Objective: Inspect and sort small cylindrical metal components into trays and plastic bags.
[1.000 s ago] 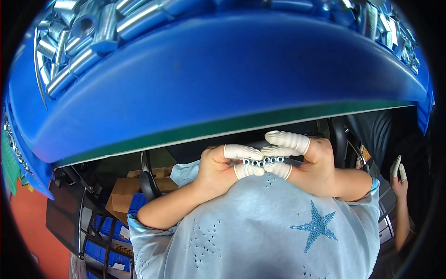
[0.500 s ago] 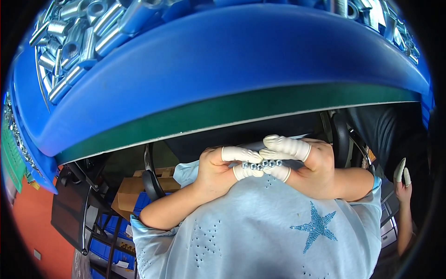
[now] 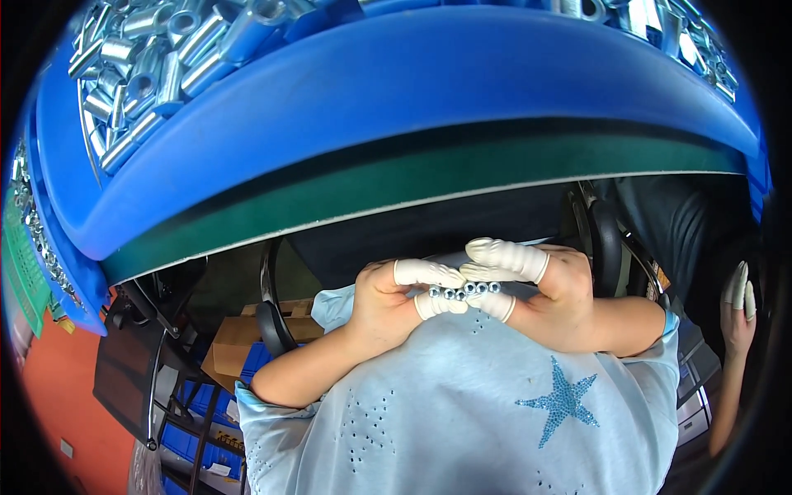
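Note:
In front of my chest, my left hand (image 3: 378, 299) and my right hand (image 3: 544, 282) meet, with pale finger cots on their fingertips. Pinched between fingers and thumbs is a row of several small shiny metal sleeves (image 3: 470, 288), lying side by side with their round ends showing. Both hands grip the row, the left hand at its left part and the right hand at its right part. Fingers cover the rest of each sleeve. Beyond the hands, a large blue bin (image 3: 429, 74) holds many loose metal sleeves (image 3: 124, 99).
The bin stands on a green tabletop (image 3: 396, 177) with a pale edge. Another blue bin with metal parts (image 3: 41, 231) is at far left. A cardboard box (image 3: 235, 342) and blue shelf bins (image 3: 181, 441) are lower left. Another person's hand (image 3: 738, 313) shows at right.
My hands keep the same grip on the row. The bin and table edge sit slightly higher in view. The other person's hand at right has shifted up and rightward.

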Tool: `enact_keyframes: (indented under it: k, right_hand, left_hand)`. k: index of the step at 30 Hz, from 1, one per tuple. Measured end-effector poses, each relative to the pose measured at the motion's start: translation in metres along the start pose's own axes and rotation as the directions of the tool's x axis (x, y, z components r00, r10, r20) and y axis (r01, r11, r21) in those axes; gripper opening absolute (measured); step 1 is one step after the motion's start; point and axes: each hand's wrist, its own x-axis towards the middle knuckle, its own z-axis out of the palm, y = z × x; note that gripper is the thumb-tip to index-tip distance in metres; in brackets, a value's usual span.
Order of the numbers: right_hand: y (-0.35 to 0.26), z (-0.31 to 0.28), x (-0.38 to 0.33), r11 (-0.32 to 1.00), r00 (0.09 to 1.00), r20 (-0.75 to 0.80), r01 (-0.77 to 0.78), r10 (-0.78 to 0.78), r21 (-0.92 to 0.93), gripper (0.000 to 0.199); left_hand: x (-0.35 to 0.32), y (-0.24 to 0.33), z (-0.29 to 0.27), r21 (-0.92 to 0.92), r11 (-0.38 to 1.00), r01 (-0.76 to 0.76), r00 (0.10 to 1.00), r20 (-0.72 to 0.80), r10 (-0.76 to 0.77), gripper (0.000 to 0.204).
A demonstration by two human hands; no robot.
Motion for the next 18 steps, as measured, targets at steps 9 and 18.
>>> enact_keyframes:
  k: [9, 18]
  right_hand:
    - [-0.004, 0.002, -0.005, 0.999, 0.999, 0.011, -0.036, 0.035, 0.025, 0.038]
    - [-0.02, -0.001, 0.001, 0.943, 0.977, 0.083, -0.209, 0.194, 0.26, 0.033]
  left_hand:
    - [0.001, -0.002, -0.002, 0.227, 0.952, -0.205, 0.978, 0.024, 0.205, 0.024]
    - [0.01, 0.016, 0.004, 0.258, 0.905, -0.339, 0.936, -0.008, 0.353, 0.022]
